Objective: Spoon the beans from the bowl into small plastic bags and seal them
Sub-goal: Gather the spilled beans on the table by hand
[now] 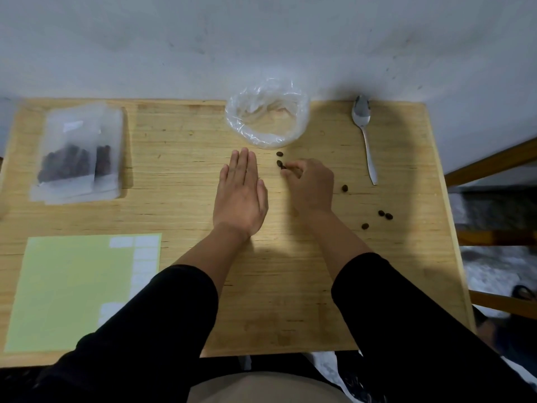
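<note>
Black sleeves (162,309) come first, and from them both hands reach over the wooden surface (203,135). The left hand (241,193) lies flat with straight fingers, its edge turned toward the right one like a small wall. The right hand (311,184) has curled fingers, and its fingertips (286,169) pinch one loose bean; two more loose beans (279,158) lie just ahead of them. Other stray beans (385,214) are scattered to the right of the right hand.

Each bean looks small, hard, light and smooth, so I judge it will roll or slip easily; a pinch from two sides or a sweep against the flat palm seems safest.

Beyond both hands sits the clear bowl (267,112), thin, seemingly empty and likely easy to push away. The spoon (364,132) lies beyond and right of the right hand. Far left of the left hand rest the filled bags (78,152); nearer on that side is a green label sheet (75,292). A pale wall (261,39) stands behind.
</note>
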The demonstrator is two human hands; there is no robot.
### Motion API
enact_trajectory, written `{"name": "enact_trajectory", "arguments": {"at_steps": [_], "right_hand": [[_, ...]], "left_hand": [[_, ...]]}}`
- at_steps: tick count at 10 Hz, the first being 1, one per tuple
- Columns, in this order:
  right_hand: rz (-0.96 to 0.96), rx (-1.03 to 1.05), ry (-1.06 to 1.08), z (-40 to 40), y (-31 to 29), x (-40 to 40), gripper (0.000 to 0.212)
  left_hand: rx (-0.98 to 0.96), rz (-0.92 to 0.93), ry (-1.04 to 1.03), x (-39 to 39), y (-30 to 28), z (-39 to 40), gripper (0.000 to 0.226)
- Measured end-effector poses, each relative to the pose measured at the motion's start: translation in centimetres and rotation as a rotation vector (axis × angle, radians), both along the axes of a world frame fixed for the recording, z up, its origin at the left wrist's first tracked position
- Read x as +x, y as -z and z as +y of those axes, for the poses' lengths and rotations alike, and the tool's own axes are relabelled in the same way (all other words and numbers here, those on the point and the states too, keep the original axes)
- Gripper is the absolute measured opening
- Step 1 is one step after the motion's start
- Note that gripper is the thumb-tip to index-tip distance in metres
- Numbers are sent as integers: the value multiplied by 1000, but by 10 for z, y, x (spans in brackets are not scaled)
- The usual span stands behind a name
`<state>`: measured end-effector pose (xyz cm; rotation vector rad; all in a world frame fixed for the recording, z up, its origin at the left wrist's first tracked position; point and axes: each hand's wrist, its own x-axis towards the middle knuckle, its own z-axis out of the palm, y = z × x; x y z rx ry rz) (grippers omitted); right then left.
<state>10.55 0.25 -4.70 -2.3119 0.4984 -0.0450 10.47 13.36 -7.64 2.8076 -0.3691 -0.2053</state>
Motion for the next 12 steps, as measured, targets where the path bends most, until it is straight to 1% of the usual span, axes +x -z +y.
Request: {"name": "enact_trajectory", "arguments": {"at_steps": [2,3,5,6,9,12], "right_hand": [[-17,-91,-92,0,7,-3,20],[-22,-76,-90,1,6,-5,18],[-13,-66,-117,-2,6,-9,22],[-12,-36,-112,-1,6,-8,18],[51,-95,-143,3,5,-9,11],[-48,-173,-180,6,9,-16,18]], "left_hand": [[4,4,-3,0,0,0,56],[15,-1,0,0,-1,0,57],[18,-1,-3,0,0,0,57],[24,-1,-2,0,1,0,57],[12,-10,-2,-1,2,0,57],[2,-12,5,-1,-1,1,56]]}}
